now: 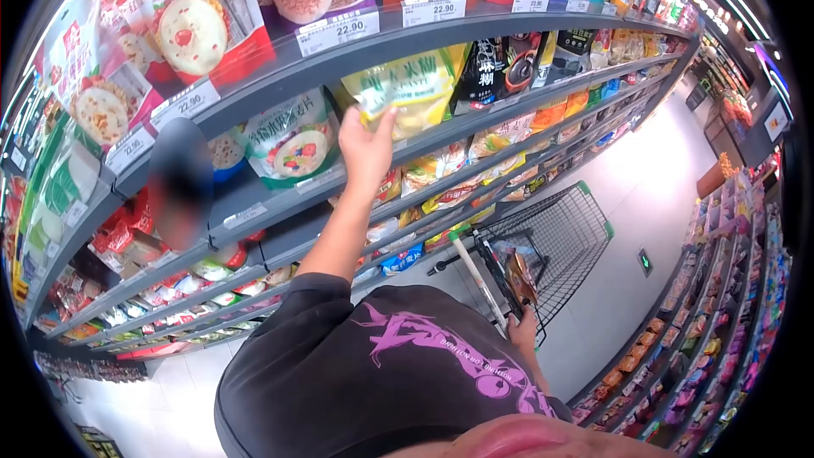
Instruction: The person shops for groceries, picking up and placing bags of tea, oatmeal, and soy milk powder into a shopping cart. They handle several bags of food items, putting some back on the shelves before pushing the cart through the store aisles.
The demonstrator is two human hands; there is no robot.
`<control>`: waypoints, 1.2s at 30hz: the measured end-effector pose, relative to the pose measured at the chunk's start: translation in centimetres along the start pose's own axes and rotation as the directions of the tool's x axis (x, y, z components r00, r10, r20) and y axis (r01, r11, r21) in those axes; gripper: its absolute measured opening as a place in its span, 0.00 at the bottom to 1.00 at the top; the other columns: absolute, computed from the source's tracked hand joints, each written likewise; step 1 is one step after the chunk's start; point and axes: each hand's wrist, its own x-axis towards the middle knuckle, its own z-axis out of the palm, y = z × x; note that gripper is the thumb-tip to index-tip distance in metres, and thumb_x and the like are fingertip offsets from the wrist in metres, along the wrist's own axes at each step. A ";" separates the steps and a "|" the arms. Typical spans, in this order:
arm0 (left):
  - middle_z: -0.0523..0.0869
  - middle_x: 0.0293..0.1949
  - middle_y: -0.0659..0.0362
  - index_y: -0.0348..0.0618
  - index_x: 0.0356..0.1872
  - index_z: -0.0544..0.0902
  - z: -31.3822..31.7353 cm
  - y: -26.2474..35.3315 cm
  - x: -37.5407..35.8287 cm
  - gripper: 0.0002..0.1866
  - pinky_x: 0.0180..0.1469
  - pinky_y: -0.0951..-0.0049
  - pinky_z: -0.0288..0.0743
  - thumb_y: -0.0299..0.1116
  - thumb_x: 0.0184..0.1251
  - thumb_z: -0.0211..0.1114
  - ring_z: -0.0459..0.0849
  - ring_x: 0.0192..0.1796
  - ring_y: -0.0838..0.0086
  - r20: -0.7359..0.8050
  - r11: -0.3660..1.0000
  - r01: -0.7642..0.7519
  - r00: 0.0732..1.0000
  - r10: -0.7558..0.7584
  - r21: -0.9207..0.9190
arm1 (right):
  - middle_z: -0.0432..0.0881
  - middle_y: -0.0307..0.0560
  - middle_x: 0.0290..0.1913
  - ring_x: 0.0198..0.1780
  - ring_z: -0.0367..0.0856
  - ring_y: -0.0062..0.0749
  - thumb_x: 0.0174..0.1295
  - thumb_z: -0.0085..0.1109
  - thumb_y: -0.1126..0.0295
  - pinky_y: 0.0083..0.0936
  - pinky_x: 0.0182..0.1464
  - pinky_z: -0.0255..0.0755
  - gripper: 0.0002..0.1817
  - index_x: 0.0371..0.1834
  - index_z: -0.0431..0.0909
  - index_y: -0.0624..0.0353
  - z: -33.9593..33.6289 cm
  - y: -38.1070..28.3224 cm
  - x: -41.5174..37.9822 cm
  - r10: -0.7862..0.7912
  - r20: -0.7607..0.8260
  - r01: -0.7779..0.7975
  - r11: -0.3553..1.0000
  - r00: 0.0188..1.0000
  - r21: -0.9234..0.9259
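My left hand (366, 142) reaches up to the shelf, thumb and fingers closed on the lower edge of a yellow-green food bag (403, 89). The bag leans slightly out at the shelf front, beside a black bag (482, 75) with white lettering. Down by my side, my right hand (523, 328) is wrapped around the end of the shopping cart's handle (511, 304), its fingers partly hidden. A brown shiny packet (520, 278) rests at the near end of the wire shopping cart (564, 242), close to that hand.
Long grey shelves (246, 59) curve along my left, packed with bagged foods and price tags. A white-green cereal bag (292, 140) stands left of my hand. Snack racks (678, 322) line the aisle's right side. The tiled floor (593, 348) bears a green arrow sign (645, 263).
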 end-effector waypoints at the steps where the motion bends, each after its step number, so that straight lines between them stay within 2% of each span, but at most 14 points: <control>1: 0.92 0.44 0.48 0.33 0.49 0.87 -0.5 0.0 -0.2 0.15 0.53 0.64 0.82 0.29 0.67 0.82 0.90 0.48 0.69 0.090 0.992 0.011 0.996 -0.022 0.122 | 0.84 0.67 0.63 0.66 0.82 0.64 0.73 0.67 0.68 0.49 0.70 0.74 0.25 0.71 0.75 0.65 -0.8 -1.8 0.6 -0.044 -0.070 0.049 0.996 0.997 0.070; 4: 0.90 0.45 0.48 0.38 0.49 0.89 -1.0 1.5 -1.5 0.14 0.57 0.61 0.81 0.22 0.63 0.78 0.89 0.52 0.52 0.191 0.957 -0.247 0.957 0.218 0.149 | 0.86 0.61 0.65 0.67 0.85 0.51 0.78 0.65 0.72 0.41 0.70 0.77 0.18 0.66 0.77 0.67 -3.2 -8.0 4.4 -0.029 -0.190 0.098 0.928 0.981 0.360; 7: 0.90 0.42 0.52 0.41 0.44 0.89 -2.3 0.2 -2.4 0.13 0.50 0.56 0.79 0.19 0.58 0.77 0.84 0.43 0.51 0.225 0.836 -0.531 0.839 0.496 0.137 | 0.87 0.51 0.65 0.67 0.85 0.32 0.83 0.62 0.72 0.31 0.70 0.77 0.14 0.66 0.78 0.67 -8.2 -17.8 7.7 0.035 -0.121 0.072 0.631 0.992 0.773; 8: 0.90 0.42 0.55 0.44 0.40 0.87 -2.7 -0.2 -2.1 0.12 0.47 0.55 0.77 0.19 0.57 0.78 0.81 0.40 0.55 0.248 0.671 -0.739 0.663 0.706 0.061 | 0.86 0.53 0.67 0.70 0.84 0.36 0.82 0.62 0.72 0.33 0.73 0.75 0.18 0.70 0.76 0.65 -10.1 -20.8 8.3 -0.025 -0.091 0.090 0.546 0.996 0.833; 9: 0.91 0.43 0.59 0.48 0.39 0.87 -3.4 0.7 -2.5 0.13 0.47 0.54 0.76 0.22 0.56 0.80 0.80 0.41 0.58 0.301 0.630 -0.776 0.606 0.736 0.021 | 0.86 0.55 0.69 0.72 0.83 0.40 0.82 0.63 0.72 0.35 0.77 0.74 0.22 0.75 0.74 0.64 -12.0 -23.6 8.6 -0.086 -0.069 0.100 0.453 0.994 0.886; 12: 0.92 0.46 0.64 0.49 0.40 0.91 -3.4 3.6 -4.8 0.14 0.48 0.56 0.76 0.26 0.51 0.83 0.79 0.43 0.64 0.336 0.637 -0.750 0.562 0.756 -0.180 | 0.78 0.59 0.78 0.76 0.79 0.44 0.85 0.59 0.54 0.42 0.78 0.72 0.32 0.83 0.67 0.60 -16.7 -27.6 6.6 -0.305 0.077 0.062 0.422 0.949 0.905; 16: 0.93 0.48 0.63 0.44 0.45 0.95 -0.6 4.6 -9.4 0.14 0.51 0.60 0.77 0.26 0.56 0.78 0.81 0.44 0.68 0.513 0.672 -0.494 0.435 0.740 -0.551 | 0.77 0.59 0.78 0.76 0.79 0.46 0.85 0.56 0.51 0.43 0.78 0.73 0.33 0.84 0.66 0.60 -17.9 -28.4 4.6 -0.358 0.170 -0.078 0.258 0.918 0.963; 19: 0.87 0.40 0.60 0.41 0.42 0.92 2.5 2.6 -13.7 0.09 0.54 0.61 0.77 0.25 0.60 0.75 0.84 0.45 0.64 0.704 0.771 -0.172 0.323 0.633 -0.614 | 0.76 0.59 0.79 0.77 0.79 0.47 0.85 0.54 0.49 0.44 0.78 0.73 0.35 0.84 0.66 0.60 -17.7 -28.5 3.7 -0.288 0.172 -0.151 0.094 0.942 0.984; 23: 0.90 0.45 0.56 0.39 0.49 0.91 4.6 0.5 -16.8 0.11 0.56 0.61 0.81 0.24 0.65 0.73 0.87 0.50 0.60 0.788 0.787 0.052 0.039 0.614 -0.615 | 0.76 0.59 0.80 0.77 0.78 0.48 0.85 0.52 0.45 0.46 0.78 0.73 0.37 0.85 0.65 0.60 -17.9 -27.8 3.2 -0.145 0.124 -0.148 -0.170 0.982 0.974; 28: 0.92 0.50 0.55 0.38 0.48 0.91 7.2 -0.1 -19.7 0.11 0.64 0.59 0.81 0.25 0.65 0.76 0.88 0.59 0.56 0.790 0.784 0.108 0.020 0.613 -0.611 | 0.75 0.59 0.80 0.77 0.78 0.50 0.85 0.48 0.41 0.48 0.78 0.73 0.39 0.86 0.64 0.60 -19.1 -26.5 4.6 -0.016 0.021 -0.026 -0.434 1.000 0.900; 31: 0.89 0.63 0.50 0.37 0.60 0.88 9.9 0.7 -17.0 0.28 0.75 0.53 0.73 0.30 0.57 0.84 0.85 0.67 0.52 0.791 0.787 0.080 0.070 0.607 -0.611 | 0.74 0.59 0.81 0.77 0.78 0.51 0.85 0.46 0.39 0.49 0.78 0.73 0.41 0.86 0.63 0.59 -19.9 -25.2 5.9 0.031 -0.031 0.043 -0.522 0.999 0.852; 33: 0.81 0.71 0.42 0.35 0.69 0.81 13.2 -0.8 -18.0 0.43 0.78 0.50 0.71 0.38 0.51 0.90 0.80 0.72 0.51 0.880 0.897 0.256 0.413 0.235 -0.360 | 0.74 0.59 0.81 0.77 0.78 0.51 0.85 0.44 0.37 0.50 0.78 0.73 0.42 0.87 0.63 0.59 -20.4 -24.2 6.7 0.061 -0.068 0.091 -0.567 0.996 0.819; 34: 0.72 0.79 0.39 0.32 0.78 0.71 14.9 -2.3 -19.3 0.51 0.81 0.50 0.69 0.39 0.56 0.90 0.72 0.81 0.51 0.927 0.895 0.417 0.374 -0.011 -0.158 | 0.74 0.59 0.81 0.77 0.78 0.52 0.85 0.44 0.36 0.51 0.78 0.73 0.42 0.87 0.63 0.59 -20.8 -23.5 7.1 0.076 -0.084 0.112 -0.585 0.994 0.803; 36: 0.81 0.74 0.46 0.32 0.79 0.69 17.3 -6.3 -21.1 0.46 0.75 0.57 0.78 0.30 0.63 0.85 0.80 0.77 0.58 0.941 0.446 0.832 -0.252 -0.227 0.331 | 0.73 0.59 0.82 0.77 0.78 0.52 0.85 0.42 0.35 0.52 0.78 0.74 0.43 0.87 0.63 0.59 -22.2 -21.8 8.0 0.098 -0.103 0.141 -0.603 0.990 0.785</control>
